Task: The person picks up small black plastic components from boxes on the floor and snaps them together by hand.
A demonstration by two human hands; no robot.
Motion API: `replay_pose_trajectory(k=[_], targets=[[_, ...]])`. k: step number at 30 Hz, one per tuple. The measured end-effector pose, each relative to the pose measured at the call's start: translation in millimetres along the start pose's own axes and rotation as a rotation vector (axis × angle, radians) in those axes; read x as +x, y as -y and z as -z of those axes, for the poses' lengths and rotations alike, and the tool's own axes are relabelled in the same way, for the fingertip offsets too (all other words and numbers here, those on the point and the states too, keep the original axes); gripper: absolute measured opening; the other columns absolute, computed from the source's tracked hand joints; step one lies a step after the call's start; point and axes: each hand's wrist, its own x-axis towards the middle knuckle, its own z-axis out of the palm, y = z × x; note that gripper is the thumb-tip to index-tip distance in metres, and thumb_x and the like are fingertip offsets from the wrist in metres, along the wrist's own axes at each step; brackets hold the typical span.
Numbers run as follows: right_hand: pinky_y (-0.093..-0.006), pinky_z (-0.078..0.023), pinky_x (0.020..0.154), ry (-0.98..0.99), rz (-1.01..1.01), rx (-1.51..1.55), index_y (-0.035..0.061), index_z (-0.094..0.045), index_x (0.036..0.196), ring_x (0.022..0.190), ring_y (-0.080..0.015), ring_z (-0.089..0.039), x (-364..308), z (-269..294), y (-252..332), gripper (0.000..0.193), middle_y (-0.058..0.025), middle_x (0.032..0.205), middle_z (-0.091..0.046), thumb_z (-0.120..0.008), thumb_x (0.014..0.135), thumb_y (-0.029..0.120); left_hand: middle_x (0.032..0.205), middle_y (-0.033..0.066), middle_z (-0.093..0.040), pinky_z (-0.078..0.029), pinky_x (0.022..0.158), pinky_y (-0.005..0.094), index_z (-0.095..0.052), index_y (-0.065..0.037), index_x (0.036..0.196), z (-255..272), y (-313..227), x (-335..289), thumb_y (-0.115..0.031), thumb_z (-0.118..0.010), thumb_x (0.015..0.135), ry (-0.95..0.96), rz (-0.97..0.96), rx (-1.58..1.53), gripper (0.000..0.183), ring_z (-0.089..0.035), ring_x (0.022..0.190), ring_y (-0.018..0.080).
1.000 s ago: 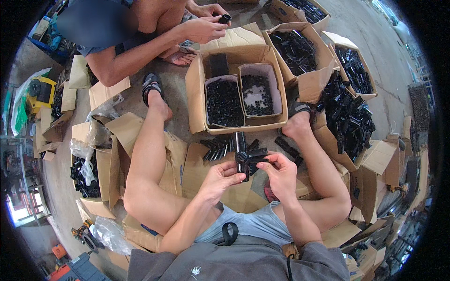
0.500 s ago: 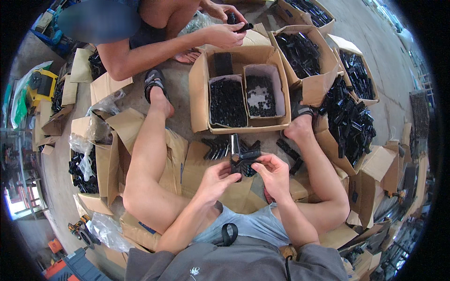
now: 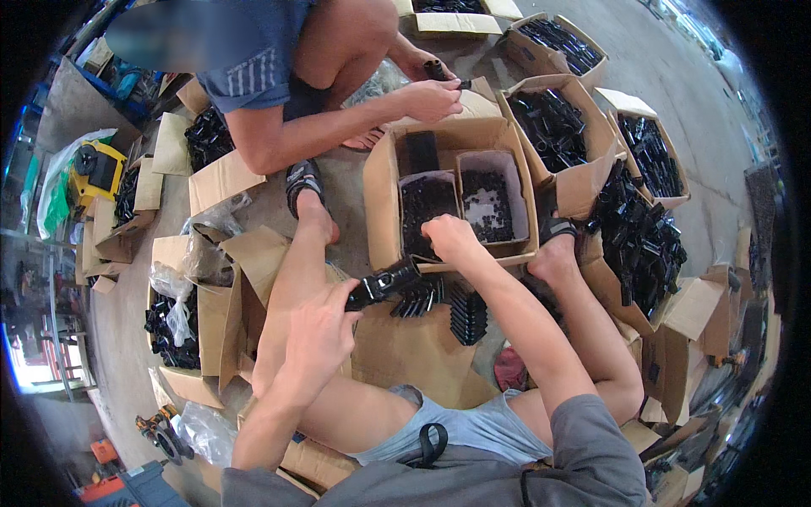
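My left hand (image 3: pixel 323 334) is closed around a black tubular fitting (image 3: pixel 384 284), held tilted above my left shin. My right hand (image 3: pixel 454 238) reaches over the near wall of a cardboard box (image 3: pixel 382 203). Its fingers are bent together at a small inner bin of tiny black parts (image 3: pixel 427 196); whatever they pinch is hidden. Beside that bin, a second inner bin (image 3: pixel 517 203) holds fewer small black pieces, its pale bottom showing. Between my legs, rows of black parts (image 3: pixel 467 314) lie on flattened cardboard (image 3: pixel 414 351).
Across from me a person crouches, a black tube (image 3: pixel 434 71) in their hands (image 3: pixel 431 100). Open cartons full of black tubes (image 3: pixel 549 127) stand along the right, one heaped (image 3: pixel 638 245). Another carton (image 3: pixel 215 317) with plastic wrap stands left. A yellow tool (image 3: pixel 97 169) lies far left.
My hands have parted: the left has drawn left with the black fitting, while the right has let go and moved forward to the small-parts bin. The view has shifted slightly.
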Motion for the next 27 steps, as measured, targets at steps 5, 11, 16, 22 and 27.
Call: replay_pose_trajectory(k=[5,11,16,22,27], targets=[[-0.0455,-0.056,0.081,0.043,0.113,0.022,0.0066,-0.069,0.085,0.096,-0.0347,-0.067,4.8,-12.2,-8.3,0.010,-0.0149,0.092,-0.069,-0.059,0.083,0.005,0.097,0.0208,-0.067,-0.052,0.076,0.0465,-0.060,0.002,0.117,-16.5,8.3,-6.9,-0.002,-0.071,0.078,0.044,-0.062,-0.063,0.041,-0.066,0.087,0.0396],[-0.0451,-0.052,0.088,0.090,0.153,-0.059,0.0020,-0.065,0.093,0.101,-0.0367,-0.062,0.6,-17.0,-21.0,0.018,-0.0177,0.100,-0.064,-0.064,0.076,-0.003,0.098,0.0218,-0.067,-0.052,0.076,0.0472,-0.041,-0.001,0.134,-22.7,-8.1,-6.3,0.002,-0.071,0.078,0.100,0.050,-0.124,0.063,-0.066,0.090,0.0397],[-0.0456,-0.052,0.085,0.059,0.142,0.074,-0.0017,-0.061,0.102,0.097,-0.0379,-0.063,-0.6,-1.1,-21.4,0.020,-0.0210,0.094,-0.065,-0.061,0.082,-0.001,0.101,0.0205,-0.068,-0.052,0.076,0.0472,-0.033,-0.004,0.136,-28.3,-11.0,-6.8,0.004,-0.071,0.078,0.093,0.043,-0.081,0.070,-0.067,0.091,0.0391],[-0.0362,-0.054,0.078,-0.203,0.016,0.672,0.0005,-0.061,0.107,0.087,-0.0270,-0.069,-43.2,88.4,46.6,0.018,-0.0154,0.092,-0.070,-0.065,0.091,0.004,0.101,0.0210,-0.068,-0.053,0.076,0.0465,-0.032,-0.002,0.135,-31.0,-13.4,-9.9,0.005,-0.071,0.077,0.114,0.048,-0.066,0.071,-0.067,0.091,0.0392],[-0.0349,-0.054,0.074,-0.375,0.346,0.581,0.0039,-0.070,0.094,0.085,-0.0230,-0.069,-96.8,93.1,105.5,0.017,-0.0065,0.091,-0.071,-0.075,0.078,0.001,0.100,0.0214,-0.068,-0.052,0.076,0.0466,-0.031,-0.001,0.136,-36.3,-14.4,-9.1,0.004,-0.070,0.077,0.115,0.010,-0.050,0.071,-0.067,0.090,0.0397]])
